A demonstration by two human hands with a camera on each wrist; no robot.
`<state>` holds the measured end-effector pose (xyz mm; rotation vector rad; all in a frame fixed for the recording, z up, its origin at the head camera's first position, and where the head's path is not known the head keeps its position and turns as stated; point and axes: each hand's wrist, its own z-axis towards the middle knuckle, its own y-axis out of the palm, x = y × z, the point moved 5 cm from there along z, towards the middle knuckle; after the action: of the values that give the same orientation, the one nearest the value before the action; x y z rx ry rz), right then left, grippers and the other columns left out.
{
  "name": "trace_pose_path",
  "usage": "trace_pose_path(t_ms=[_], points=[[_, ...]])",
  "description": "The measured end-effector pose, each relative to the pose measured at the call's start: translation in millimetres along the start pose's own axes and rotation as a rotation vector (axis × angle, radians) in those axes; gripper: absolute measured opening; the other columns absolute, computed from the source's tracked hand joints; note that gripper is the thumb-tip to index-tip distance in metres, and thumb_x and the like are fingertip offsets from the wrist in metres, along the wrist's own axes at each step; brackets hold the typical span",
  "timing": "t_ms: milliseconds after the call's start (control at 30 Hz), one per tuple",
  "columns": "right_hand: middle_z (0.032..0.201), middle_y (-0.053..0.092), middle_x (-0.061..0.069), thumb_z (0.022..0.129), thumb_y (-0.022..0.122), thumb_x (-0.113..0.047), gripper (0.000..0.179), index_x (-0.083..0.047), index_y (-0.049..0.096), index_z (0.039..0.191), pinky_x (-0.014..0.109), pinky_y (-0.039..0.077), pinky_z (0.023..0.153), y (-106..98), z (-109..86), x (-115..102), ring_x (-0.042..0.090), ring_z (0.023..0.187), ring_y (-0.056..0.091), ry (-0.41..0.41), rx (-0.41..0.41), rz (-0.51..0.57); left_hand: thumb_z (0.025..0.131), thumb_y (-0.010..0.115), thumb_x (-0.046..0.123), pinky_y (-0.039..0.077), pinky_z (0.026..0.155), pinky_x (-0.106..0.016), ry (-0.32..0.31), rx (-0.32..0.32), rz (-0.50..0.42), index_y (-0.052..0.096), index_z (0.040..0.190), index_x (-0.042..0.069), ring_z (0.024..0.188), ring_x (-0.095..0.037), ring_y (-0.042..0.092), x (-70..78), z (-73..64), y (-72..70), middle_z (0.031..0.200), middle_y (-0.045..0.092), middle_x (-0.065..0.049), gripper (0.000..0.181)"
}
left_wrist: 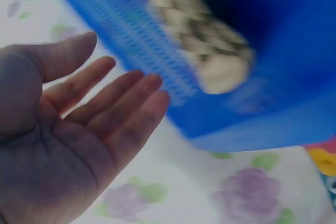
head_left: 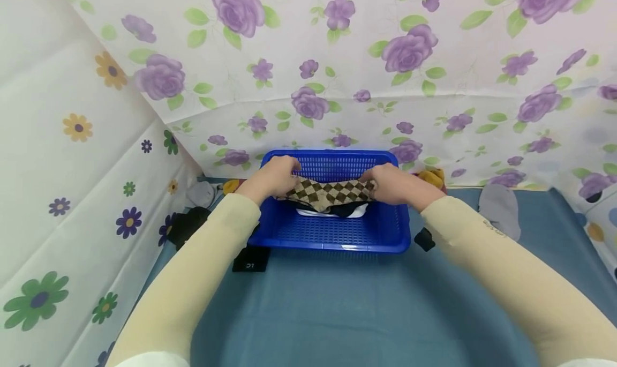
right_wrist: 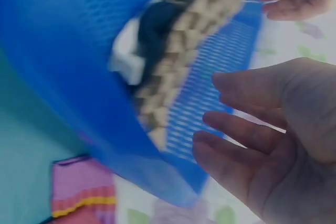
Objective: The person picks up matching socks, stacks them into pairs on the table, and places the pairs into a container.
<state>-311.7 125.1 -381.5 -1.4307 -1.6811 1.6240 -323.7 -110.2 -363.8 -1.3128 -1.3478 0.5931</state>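
Note:
A beige and brown checkered cloth point(head_left: 332, 194) lies stretched across a blue perforated plastic basket point(head_left: 332, 246). Black fabric point(head_left: 344, 210) and a white piece point(head_left: 359, 211) show just in front of it. My left hand point(head_left: 276, 178) is over the basket's left side, beside one end of the cloth. At the other end is my right hand point(head_left: 391, 184). In the left wrist view, the left hand point(left_wrist: 105, 129) has its fingers extended, apart from the cloth. The right hand point(right_wrist: 268, 140) likewise shows loosely bent fingers with nothing between them.
Around the basket on the blue floor covering point(head_left: 356, 308) lie a grey item point(head_left: 498, 209), a small black item point(head_left: 424, 239), a black piece marked LC point(head_left: 250, 260) and dark fabric point(head_left: 188, 225). A striped pink knit piece point(right_wrist: 84, 187) is beside it. Flower-patterned sheeting point(head_left: 308, 61) rises behind.

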Motion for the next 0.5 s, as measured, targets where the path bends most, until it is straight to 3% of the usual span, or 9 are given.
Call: trace_pose_path(t_ms=[100,200,333,433,500], points=[[0.127,0.058,0.013,0.091,0.058,-0.016,0.037,-0.010,0.057,0.127,0.039,0.050,0.079,-20.8,-15.5,-4.5,0.023,0.085,0.064,-0.033,0.089,0.026,0.096,0.052,0.024,0.048,0.077,-0.037,0.044,0.129,-0.013,0.052,0.130,0.012,0.088,-0.021,0.062,20.4,-15.8,-13.6,0.128,0.057,-0.008,0.036],[0.127,0.059,0.010,0.091,0.059,-0.018,0.036,-0.012,0.058,0.126,0.032,0.047,0.069,-38.5,-35.9,-6.1,0.016,0.052,0.053,-0.057,0.205,0.038,0.095,0.053,0.025,0.049,0.075,-0.035,0.088,0.261,-0.009,0.055,0.126,0.014,0.084,-0.018,0.061,41.0,-36.1,-22.6,0.124,0.059,-0.006,0.033],[0.127,0.059,0.007,0.090,0.060,-0.018,0.033,-0.013,0.059,0.123,0.033,0.050,0.066,-52.8,-70.5,-3.2,0.014,0.056,0.057,-0.080,0.362,0.055,0.094,0.055,0.026,0.050,0.072,-0.032,0.153,0.405,0.003,0.058,0.122,0.017,0.090,-0.013,0.060,63.7,-64.1,-23.2,0.122,0.061,-0.004,0.029],[0.120,0.062,0.006,0.090,0.062,-0.019,0.028,-0.015,0.062,0.118,0.039,0.053,0.071,-54.0,-98.5,1.1,0.016,0.081,0.063,-0.083,0.484,0.060,0.094,0.055,0.029,0.051,0.071,-0.031,0.193,0.480,-0.002,0.061,0.118,0.019,0.091,-0.012,0.060,73.9,-85.1,-16.7,0.118,0.062,-0.001,0.026],[0.115,0.064,0.005,0.089,0.063,-0.019,0.025,-0.015,0.064,0.114,0.040,0.052,0.071,-50.9,-115.9,4.1,0.017,0.085,0.062,-0.087,0.560,0.060,0.094,0.056,0.030,0.051,0.071,-0.031,0.206,0.521,-0.018,0.063,0.115,0.020,0.093,-0.011,0.059,77.8,-98.1,-9.8,0.116,0.063,0.000,0.025]])
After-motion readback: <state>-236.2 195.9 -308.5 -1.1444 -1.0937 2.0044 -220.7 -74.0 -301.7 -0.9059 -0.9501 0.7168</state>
